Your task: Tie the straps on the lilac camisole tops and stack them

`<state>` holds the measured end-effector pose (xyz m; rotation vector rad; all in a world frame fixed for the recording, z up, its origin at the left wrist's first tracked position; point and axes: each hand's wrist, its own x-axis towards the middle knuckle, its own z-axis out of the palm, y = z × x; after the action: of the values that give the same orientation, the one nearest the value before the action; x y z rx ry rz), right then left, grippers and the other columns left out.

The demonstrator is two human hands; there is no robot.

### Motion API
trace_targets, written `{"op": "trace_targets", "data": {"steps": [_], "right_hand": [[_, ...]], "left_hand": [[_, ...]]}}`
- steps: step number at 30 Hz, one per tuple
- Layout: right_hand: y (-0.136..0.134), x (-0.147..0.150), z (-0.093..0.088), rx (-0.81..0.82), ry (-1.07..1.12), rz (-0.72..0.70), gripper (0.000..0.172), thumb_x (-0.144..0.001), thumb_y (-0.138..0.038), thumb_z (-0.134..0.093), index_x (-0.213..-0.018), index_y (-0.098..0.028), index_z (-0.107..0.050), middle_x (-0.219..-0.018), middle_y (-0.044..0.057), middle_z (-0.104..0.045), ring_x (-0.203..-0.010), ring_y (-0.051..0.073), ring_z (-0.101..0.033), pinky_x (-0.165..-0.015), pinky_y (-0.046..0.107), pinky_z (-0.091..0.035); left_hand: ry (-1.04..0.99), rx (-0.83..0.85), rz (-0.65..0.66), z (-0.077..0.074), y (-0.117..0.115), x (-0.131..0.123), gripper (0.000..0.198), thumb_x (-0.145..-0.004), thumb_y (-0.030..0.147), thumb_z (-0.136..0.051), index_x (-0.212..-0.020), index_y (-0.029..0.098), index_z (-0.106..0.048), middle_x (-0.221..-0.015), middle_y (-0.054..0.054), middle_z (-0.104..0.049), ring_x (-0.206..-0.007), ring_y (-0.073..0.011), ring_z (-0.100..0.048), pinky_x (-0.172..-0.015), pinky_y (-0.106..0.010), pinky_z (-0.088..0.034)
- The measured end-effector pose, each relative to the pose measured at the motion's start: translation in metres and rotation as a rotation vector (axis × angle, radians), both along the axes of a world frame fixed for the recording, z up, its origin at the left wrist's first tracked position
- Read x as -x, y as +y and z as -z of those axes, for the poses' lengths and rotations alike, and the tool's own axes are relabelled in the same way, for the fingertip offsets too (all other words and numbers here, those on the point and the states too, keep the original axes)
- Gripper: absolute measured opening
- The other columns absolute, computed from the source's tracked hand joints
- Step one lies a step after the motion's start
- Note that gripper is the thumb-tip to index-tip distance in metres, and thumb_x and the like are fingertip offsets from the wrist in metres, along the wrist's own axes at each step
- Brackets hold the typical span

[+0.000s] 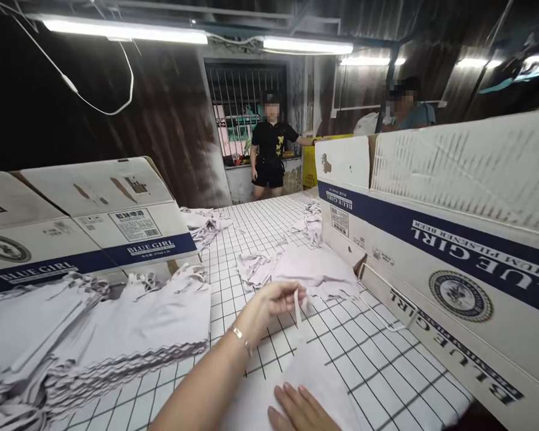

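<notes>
My left hand (281,298), with a bracelet at the wrist, is raised over the table and pinches a thin pale strap (298,317). That strap runs down to a pale pinkish garment (323,383), which looks like a strappy top, spread in front of me. My right hand (302,410) lies flat on the garment at the bottom of the view, fingers stretched out and a little apart. Just beyond my left hand, more pale garments (317,269) lie in a loose heap. To the left is a thick layered stack of similar tops (153,323) with wavy edges.
The table wears a white cloth with a black grid (256,227). A cardboard box (148,203) stands behind the left stack; another large box (431,239) lines the right side. A person (272,143) stands beyond the far edge, another person (411,108) at the back right.
</notes>
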<state>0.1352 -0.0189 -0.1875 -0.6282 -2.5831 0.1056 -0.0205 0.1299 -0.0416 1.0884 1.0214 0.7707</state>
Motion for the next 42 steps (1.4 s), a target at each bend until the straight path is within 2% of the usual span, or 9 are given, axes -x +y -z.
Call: {"op": "trace_targets", "data": {"steps": [8, 12, 15, 16, 19, 24, 35, 39, 42], "right_hand": [[-0.034, 0.002, -0.056, 0.539, -0.146, 0.052, 0.065, -0.093, -0.053, -0.044, -0.151, -0.027, -0.027, -0.158, 0.007, -0.016, -0.146, 0.027, -0.014, -0.120, 0.050, -0.014], [-0.007, -0.023, -0.090, 0.753, 0.123, 0.091, 0.075, -0.081, -0.061, -0.058, -0.145, -0.025, -0.041, -0.150, 0.012, -0.038, -0.139, 0.030, -0.034, -0.115, 0.051, -0.029], [0.032, -0.063, -0.133, 0.748, 0.924, 0.502, 0.049, -0.087, -0.056, -0.054, -0.125, -0.026, -0.059, -0.122, 0.010, -0.061, -0.110, 0.024, -0.059, -0.091, 0.043, -0.052], [0.043, -0.074, -0.145, 0.805, 1.048, 0.537, 0.042, -0.086, -0.053, -0.056, -0.115, -0.025, -0.064, -0.110, 0.009, -0.064, -0.095, 0.021, -0.062, -0.078, 0.037, -0.055], [0.058, -0.086, -0.165, 1.112, 0.937, 0.440, 0.031, -0.075, -0.042, -0.073, -0.096, -0.020, -0.071, -0.090, 0.006, -0.063, -0.070, 0.013, -0.057, -0.056, 0.024, -0.048], [0.049, -0.060, -0.159, 1.375, 0.772, 0.218, 0.030, -0.071, -0.032, -0.078, -0.098, -0.021, -0.072, -0.084, 0.002, -0.062, -0.064, 0.008, -0.051, -0.058, 0.023, -0.044], [0.048, -0.034, -0.141, 1.569, 0.725, 0.293, 0.027, -0.061, -0.028, -0.085, -0.065, -0.014, -0.062, -0.061, -0.003, -0.056, -0.053, 0.005, -0.047, -0.050, 0.020, -0.037], [0.048, -0.041, -0.126, 1.515, 0.756, 0.392, 0.029, -0.058, -0.028, -0.086, -0.070, -0.015, -0.063, -0.061, -0.003, -0.058, -0.052, 0.006, -0.050, -0.048, 0.019, -0.036], [0.048, -0.043, -0.115, 1.509, 0.787, 0.413, 0.030, -0.058, -0.029, -0.086, -0.072, -0.016, -0.063, -0.066, -0.001, -0.064, -0.057, 0.008, -0.055, -0.050, 0.019, -0.039]], "left_hand": [[-0.181, 0.100, -0.266, -0.027, 0.044, 0.006, 0.016, -0.087, 0.001, -0.048, -0.082, 0.014, -0.057, -0.082, -0.007, -0.069, -0.076, -0.0099, -0.067, -0.084, -0.026, -0.055], [-0.246, 0.024, -0.261, -0.037, 0.028, 0.004, 0.010, -0.081, 0.004, -0.061, -0.087, 0.012, -0.062, -0.085, -0.008, -0.070, -0.072, -0.0103, -0.066, -0.085, -0.030, -0.054], [-0.204, -0.259, -0.196, -0.038, 0.000, -0.004, 0.020, -0.071, 0.010, -0.074, -0.090, 0.010, -0.068, -0.083, -0.008, -0.072, -0.078, -0.0154, -0.068, -0.088, -0.037, -0.052], [-0.167, -0.353, -0.169, -0.037, -0.011, -0.008, 0.021, -0.069, 0.013, -0.076, -0.089, 0.010, -0.070, -0.083, -0.008, -0.072, -0.081, -0.0171, -0.068, -0.088, -0.038, -0.052], [-0.035, -0.523, -0.112, -0.032, -0.045, -0.016, 0.019, -0.069, 0.017, -0.074, -0.087, 0.011, -0.074, -0.087, -0.008, -0.074, -0.088, -0.0194, -0.068, -0.089, -0.038, -0.052], [0.145, -0.666, -0.123, -0.018, -0.080, -0.022, 0.015, -0.074, 0.015, -0.067, -0.086, 0.015, -0.076, -0.092, -0.006, -0.075, -0.092, -0.0184, -0.068, -0.089, -0.032, -0.052], [0.388, -0.742, -0.200, -0.005, -0.097, -0.009, 0.018, -0.078, 0.010, -0.058, -0.089, 0.016, -0.071, -0.094, -0.004, -0.072, -0.092, -0.0175, -0.065, -0.087, -0.033, -0.048], [0.890, -0.663, -0.083, 0.024, -0.131, 0.009, 0.022, -0.083, 0.040, -0.062, -0.082, 0.018, -0.064, -0.089, -0.006, -0.068, -0.093, -0.0263, -0.057, -0.090, -0.050, -0.036], [1.030, -0.568, 0.054, 0.049, -0.158, 0.013, 0.030, -0.079, 0.047, -0.065, -0.085, 0.018, -0.062, -0.094, -0.007, -0.066, -0.098, -0.0293, -0.052, -0.087, -0.050, -0.031]]}}
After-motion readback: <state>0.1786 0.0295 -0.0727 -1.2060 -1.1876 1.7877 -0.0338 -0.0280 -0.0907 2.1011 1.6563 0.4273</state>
